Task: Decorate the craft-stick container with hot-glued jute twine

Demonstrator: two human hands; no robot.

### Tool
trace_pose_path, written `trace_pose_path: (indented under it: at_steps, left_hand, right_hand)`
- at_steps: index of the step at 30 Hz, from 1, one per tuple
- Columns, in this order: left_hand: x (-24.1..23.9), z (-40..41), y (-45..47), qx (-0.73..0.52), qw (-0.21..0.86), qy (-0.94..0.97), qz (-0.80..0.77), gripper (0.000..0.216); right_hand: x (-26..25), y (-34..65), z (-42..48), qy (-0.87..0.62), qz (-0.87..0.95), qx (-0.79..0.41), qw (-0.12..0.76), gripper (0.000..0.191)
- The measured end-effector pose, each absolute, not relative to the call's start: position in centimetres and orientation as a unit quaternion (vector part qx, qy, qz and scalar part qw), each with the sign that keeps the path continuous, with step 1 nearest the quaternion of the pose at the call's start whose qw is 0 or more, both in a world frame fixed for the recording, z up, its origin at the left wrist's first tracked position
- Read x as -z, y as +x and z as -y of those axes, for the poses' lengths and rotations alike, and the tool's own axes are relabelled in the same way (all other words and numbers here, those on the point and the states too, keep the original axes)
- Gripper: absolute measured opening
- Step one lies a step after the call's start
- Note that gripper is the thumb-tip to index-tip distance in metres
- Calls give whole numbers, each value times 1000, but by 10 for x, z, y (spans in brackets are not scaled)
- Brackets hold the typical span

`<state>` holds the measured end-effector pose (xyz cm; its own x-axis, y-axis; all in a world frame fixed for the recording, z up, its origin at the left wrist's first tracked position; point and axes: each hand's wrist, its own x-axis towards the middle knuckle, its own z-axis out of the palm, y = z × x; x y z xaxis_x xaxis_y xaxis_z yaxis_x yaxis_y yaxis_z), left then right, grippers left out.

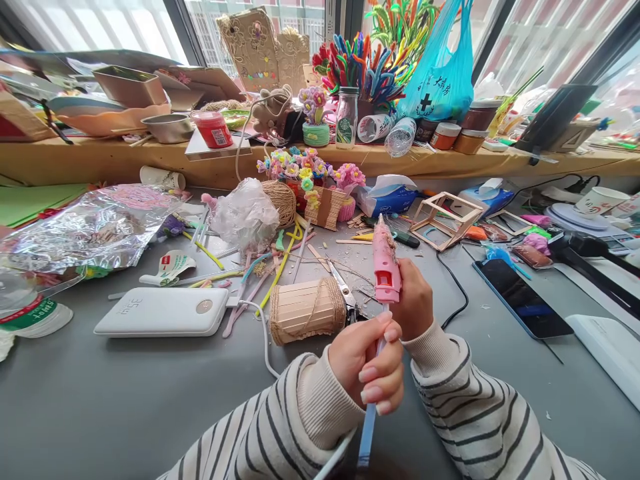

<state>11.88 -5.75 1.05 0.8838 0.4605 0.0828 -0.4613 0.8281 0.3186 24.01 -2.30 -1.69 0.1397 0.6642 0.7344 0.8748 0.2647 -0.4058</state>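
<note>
My right hand (416, 299) is closed round a pink hot glue gun (384, 260), its nozzle pointing away from me. Dried glue clings to the gun's front. Between the fingers of my left hand (373, 363) is a long translucent glue stick (367, 433), which runs up to the rear of the gun. Whether its tip is inside cannot be made out. Just left of the hands lies a small barrel-like form of wooden craft sticks (303, 310), bound with twine at both ends. Scissors (342, 283) lie beside it, blades pointing away and handles partly covered by my left hand.
A white power bank (163, 312) with a cable sits to the left. On the right are a phone (523, 298) and a wooden stick frame (445, 220). Pipe cleaners, a twine ball (279, 202) and scraps spread behind. Jars and bundles crowd the wooden ledge (280, 160).
</note>
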Motion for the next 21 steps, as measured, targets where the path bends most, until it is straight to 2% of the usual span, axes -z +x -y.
trace_pose_path:
  at_steps: [3, 7, 21]
  left_hand:
    - [-5, 59, 122, -305, 932, 178, -85, 18]
    - [1, 62, 122, -360, 900, 208, -132, 18]
    - [-4, 57, 115, -327, 914, 228, -72, 32]
  right_hand:
    - [18, 241, 23, -611, 633, 121, 459, 5]
    - [20, 238, 24, -620, 632, 124, 449, 5]
    - [22, 234, 26, -593, 656, 131, 447, 7]
